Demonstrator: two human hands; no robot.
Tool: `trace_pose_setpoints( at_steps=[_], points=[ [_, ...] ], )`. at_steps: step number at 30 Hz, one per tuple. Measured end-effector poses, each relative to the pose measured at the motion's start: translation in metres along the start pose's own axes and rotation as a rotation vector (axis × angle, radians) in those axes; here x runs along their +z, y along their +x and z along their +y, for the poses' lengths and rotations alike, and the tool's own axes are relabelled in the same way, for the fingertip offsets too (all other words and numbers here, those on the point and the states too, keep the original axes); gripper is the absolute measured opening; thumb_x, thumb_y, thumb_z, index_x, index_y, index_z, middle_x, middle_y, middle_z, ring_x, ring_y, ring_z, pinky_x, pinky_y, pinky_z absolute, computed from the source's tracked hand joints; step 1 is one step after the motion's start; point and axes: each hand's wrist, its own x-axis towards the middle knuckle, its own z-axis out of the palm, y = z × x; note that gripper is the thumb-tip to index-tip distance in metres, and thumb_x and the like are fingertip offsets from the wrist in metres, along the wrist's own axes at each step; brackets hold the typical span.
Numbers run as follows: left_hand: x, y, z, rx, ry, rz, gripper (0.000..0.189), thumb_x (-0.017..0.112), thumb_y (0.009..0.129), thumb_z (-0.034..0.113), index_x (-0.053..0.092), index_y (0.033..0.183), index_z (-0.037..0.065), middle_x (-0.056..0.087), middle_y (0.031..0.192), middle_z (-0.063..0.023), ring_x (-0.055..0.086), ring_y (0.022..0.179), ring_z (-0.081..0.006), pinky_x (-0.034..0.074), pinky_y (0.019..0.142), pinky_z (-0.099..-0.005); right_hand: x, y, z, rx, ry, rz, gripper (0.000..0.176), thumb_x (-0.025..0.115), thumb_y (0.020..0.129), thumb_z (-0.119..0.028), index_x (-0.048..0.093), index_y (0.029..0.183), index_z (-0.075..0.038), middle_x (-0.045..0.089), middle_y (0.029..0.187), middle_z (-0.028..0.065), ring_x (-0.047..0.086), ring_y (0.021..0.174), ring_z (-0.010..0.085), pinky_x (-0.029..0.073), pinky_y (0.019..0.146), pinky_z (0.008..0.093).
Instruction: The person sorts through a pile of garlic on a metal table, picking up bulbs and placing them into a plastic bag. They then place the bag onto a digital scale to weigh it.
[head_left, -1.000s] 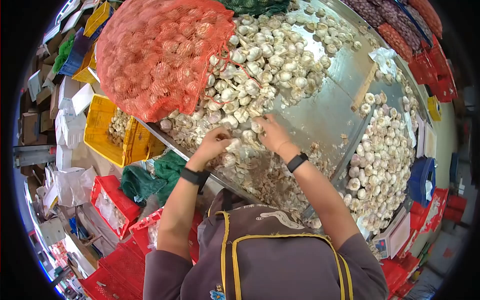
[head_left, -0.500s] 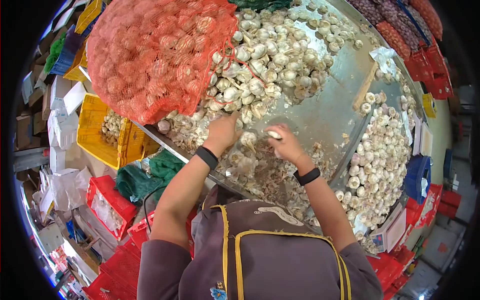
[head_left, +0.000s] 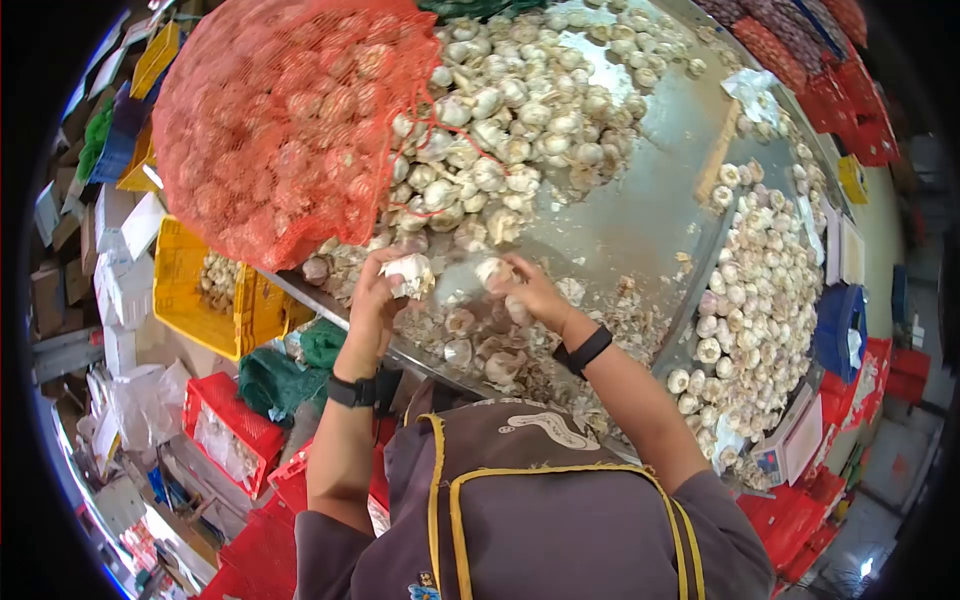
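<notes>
Both forearms reach forward over the near edge of the metal surface (head_left: 690, 130), elbows bent and apart, a dark band on each wrist. The left hand (head_left: 372, 302) is raised nearly upright from the wrist, fingers curled and closed on a pale garlic bulb (head_left: 411, 274) with loose papery skin. The right hand (head_left: 538, 297) slants inward, thumb and fingers pinching a second bulb (head_left: 491, 271) level with the first; the two bulbs are near each other but apart. A further bulb (head_left: 519, 311) shows against the right palm, though whether that hand grips it or it lies beneath cannot be told. Beyond the hands spreads a heap of garlic (head_left: 560, 95), its left part hidden by a red mesh sack (head_left: 280, 130), which the top of the view cuts off. The peelings (head_left: 505, 360) below the hands are blurred, and the left fingertips are partly hidden behind the bulb.
</notes>
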Motion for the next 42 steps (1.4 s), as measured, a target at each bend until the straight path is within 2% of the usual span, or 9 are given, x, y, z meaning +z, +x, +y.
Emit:
trace_pose_setpoints(
  at_steps=[2,9,11,18,27,30,32,35,42],
  points=[
    [0.014,-0.002,-0.015,0.134,0.199,-0.095,0.042,0.06,0.083,0.016,0.048,0.123,0.009,0.059,0.112,-0.0071,0.06,0.099,-0.0177,0.052,0.078,-0.0307,-0.011,-0.023,-0.016,0.281,0.928,-0.245,0.061,0.033,0.099,-0.056,0.052,0.125,-0.004,0.061,0.117,0.0113,0.066,0.093,0.0268,0.056,0.075,0.0455],
    [0.095,-0.022,-0.015,0.504,0.948,-0.469,0.034,0.069,0.082,0.016,0.06,0.113,0.006,0.062,0.116,-0.0141,0.061,0.107,-0.0298,0.049,0.091,-0.036,-0.011,-0.088,0.02,0.095,1.366,0.04,0.074,0.036,0.093,-0.066,0.047,0.131,-0.004,0.054,0.128,0.0212,0.061,0.108,0.0346,0.057,0.082,0.0453],
    [0.079,-0.015,-0.021,0.436,0.92,-0.423,0.031,0.068,0.083,0.016,0.062,0.111,0.005,0.063,0.113,-0.0152,0.061,0.104,-0.0324,0.049,0.089,-0.0366,-0.029,-0.111,0.027,-0.055,1.732,-0.381,0.078,0.046,0.087,-0.07,0.048,0.131,-0.006,0.047,0.133,0.0268,0.06,0.107,0.0394,0.06,0.073,0.0484],
    [0.048,0.014,-0.024,0.184,1.049,-0.208,0.025,0.065,0.085,0.011,0.061,0.108,0.002,0.066,0.094,-0.0114,0.065,0.084,-0.0198,0.052,0.072,-0.0321,-0.117,-0.196,0.016,-0.317,1.147,0.117,0.074,0.06,0.083,-0.062,0.051,0.131,-0.006,0.044,0.137,0.0291,0.057,0.115,0.0359,0.046,0.097,0.0516],
    [0.102,0.008,-0.042,0.214,1.001,-0.472,0.03,0.068,0.085,0.01,0.06,0.113,0.003,0.063,0.1,-0.0129,0.064,0.084,-0.0213,0.053,0.072,-0.0315,-0.14,-0.234,0.048,-0.659,1.275,0.331,0.077,0.053,0.088,-0.062,0.04,0.14,-0.006,0.046,0.135,0.0259,0.061,0.105,0.0276,0.058,0.076,0.0314],
    [0.089,0.009,-0.032,0.245,1.061,-0.362,0.032,0.069,0.084,0.012,0.06,0.113,0.003,0.062,0.102,-0.0152,0.064,0.085,-0.0244,0.053,0.073,-0.0324,-0.205,-0.309,0.056,-0.882,1.592,0.204,0.08,0.06,0.084,-0.058,0.037,0.144,-0.011,0.04,0.143,0.021,0.048,0.123,0.0373,0.049,0.094,0.053],
    [0.078,0.008,-0.028,0.311,1.089,-0.273,0.033,0.069,0.083,0.013,0.06,0.113,0.003,0.062,0.103,-0.0161,0.064,0.084,-0.0257,0.053,0.074,-0.0331,-0.218,-0.341,0.007,-0.492,1.263,1.207,0.076,0.072,0.081,-0.047,0.043,0.139,-0.006,0.051,0.132,0.0166,0.05,0.12,0.0315,0.044,0.099,0.0494],
    [0.075,0.002,-0.029,0.347,1.111,-0.239,0.036,0.069,0.084,0.011,0.058,0.117,0.004,0.061,0.106,-0.0156,0.063,0.085,-0.0241,0.053,0.074,-0.0331,-0.26,-0.373,0.059,-0.061,0.124,1.894,0.059,0.064,0.089,-0.036,0.048,0.133,0.001,0.057,0.126,0.0124,0.05,0.121,0.0266,0.041,0.102,0.043],
    [0.127,-0.03,-0.05,0.343,0.842,-0.432,0.056,0.069,0.08,0.004,0.05,0.132,0.01,0.06,0.11,-0.0122,0.061,0.092,-0.0248,0.053,0.075,-0.0307,-0.093,-0.17,0.008,-0.083,0.432,0.678,0.024,0.057,0.091,-0.015,0.063,0.112,-0.007,0.065,0.106,0.004,0.06,0.097,0.0132,0.049,0.081,0.0256]
  ],
)
